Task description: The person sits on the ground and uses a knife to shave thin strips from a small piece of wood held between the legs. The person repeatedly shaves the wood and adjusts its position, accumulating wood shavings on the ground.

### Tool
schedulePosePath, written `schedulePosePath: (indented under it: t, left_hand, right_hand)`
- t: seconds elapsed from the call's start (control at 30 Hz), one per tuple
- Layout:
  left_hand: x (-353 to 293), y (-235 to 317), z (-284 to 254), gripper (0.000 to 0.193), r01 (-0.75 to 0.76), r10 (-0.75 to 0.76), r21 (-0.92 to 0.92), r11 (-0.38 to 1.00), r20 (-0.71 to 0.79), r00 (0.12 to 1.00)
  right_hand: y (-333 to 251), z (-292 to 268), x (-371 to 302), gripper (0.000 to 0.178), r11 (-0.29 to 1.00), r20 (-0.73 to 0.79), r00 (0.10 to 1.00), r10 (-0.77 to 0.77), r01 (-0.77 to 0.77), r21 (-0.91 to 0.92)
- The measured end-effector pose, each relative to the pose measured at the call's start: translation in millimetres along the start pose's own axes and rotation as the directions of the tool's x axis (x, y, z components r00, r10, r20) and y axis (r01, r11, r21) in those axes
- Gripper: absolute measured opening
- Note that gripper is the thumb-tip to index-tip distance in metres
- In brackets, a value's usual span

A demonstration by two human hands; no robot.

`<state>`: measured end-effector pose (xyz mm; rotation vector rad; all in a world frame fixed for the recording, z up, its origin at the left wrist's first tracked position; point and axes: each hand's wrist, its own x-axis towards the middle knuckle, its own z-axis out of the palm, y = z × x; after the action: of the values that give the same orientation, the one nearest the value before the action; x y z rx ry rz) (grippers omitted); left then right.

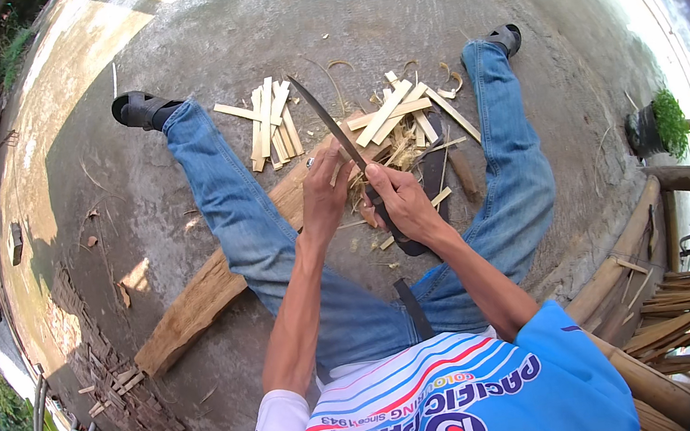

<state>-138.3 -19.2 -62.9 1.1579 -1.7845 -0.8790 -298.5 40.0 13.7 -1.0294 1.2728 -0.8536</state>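
Head view: the right hand (402,201) has its fingers wrapped round the grip of a long, slender knife with a dark metal blade (326,119), which slants up and to the left, away from the body, above the ground between the spread legs in blue denim jeans (521,172). The left hand (325,190), with a silver ring on one finger, is drawn in narrow close beside the blade; it seems to pinch a small pale sliver, but that is too small and too covered to tell. Below the hands runs a thick, pale brown wooden beam (193,307), passing under the left leg, with flat cream-coloured wooden strips lying crossed in a left pile (270,130) and a right pile (393,115) near its far end, and thin curled shavings (453,80) beside the latter. To work well here, I would keep the right grip firm and the blade at a shallow angle, taking light, even cuts rather than deep ones; the left fingertips look very near the blade, so they are best kept behind the cutting edge, with every stroke directed over the beam and clear of both thighs
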Motion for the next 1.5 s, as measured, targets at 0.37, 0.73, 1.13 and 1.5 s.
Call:
schedulePosePath:
  t: [0.37, 0.73, 1.13, 1.5]
  left_hand:
    - [-15.6, 13.9, 0.9, 0.049, 0.045, -0.046, 0.028, 0.999, 0.023, 0.999]
    - [-55.6, -16.7, -6.5, 0.08, 0.386, -0.385, 0.014, 0.922, -0.061, 0.921]
    - [-67.1, -16.9, -10.1, 0.067, 0.517, -0.597, -0.372, 0.771, -0.138, 0.791]
    - [-94.1, -13.8, -13.3, 0.07, 0.598, -0.807, -0.723, 0.348, 0.094, 0.583]
  right_hand:
    - [5.9, -6.7, -5.2, 0.049, 0.998, 0.027, 1.0, -0.014, 0.016, -0.053]
    - [9.4, 4.7, -4.8, 0.049, 0.975, 0.079, 0.989, -0.123, 0.135, -0.175]
    - [25.8, 4.1, -6.6, 0.05, 0.997, 0.098, 0.995, -0.024, 0.031, -0.071]
    - [12.7, 8.1, 0.2, 0.049, 0.948, 0.131, 0.979, -0.154, 0.184, -0.261]
